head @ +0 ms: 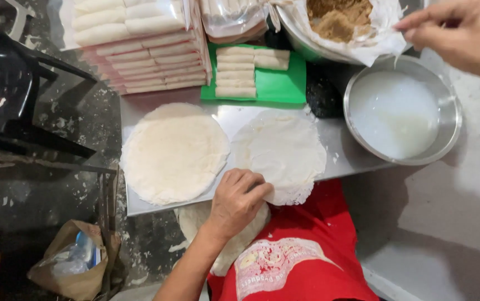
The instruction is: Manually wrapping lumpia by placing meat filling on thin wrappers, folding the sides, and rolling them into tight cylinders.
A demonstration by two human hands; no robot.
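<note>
My left hand (239,199) rests with curled fingers on the near edge of a thin round white wrapper (284,150) lying on the metal table (340,150). A stack of round wrappers (174,151) lies to its left. My right hand (456,32) hovers above a metal bowl of cloudy white liquid (400,114), fingers pinched together, a drop or thread of liquid hanging from them. A lined bowl of brown crumbly filling (340,19) stands behind.
Rolled white wraps lie on a green board (276,83). Stacked flat packs of rolls (151,50) sit at the back left. A black chair (11,89) and a brown paper bag (73,267) are at the left. My red shirt (301,251) is below the table edge.
</note>
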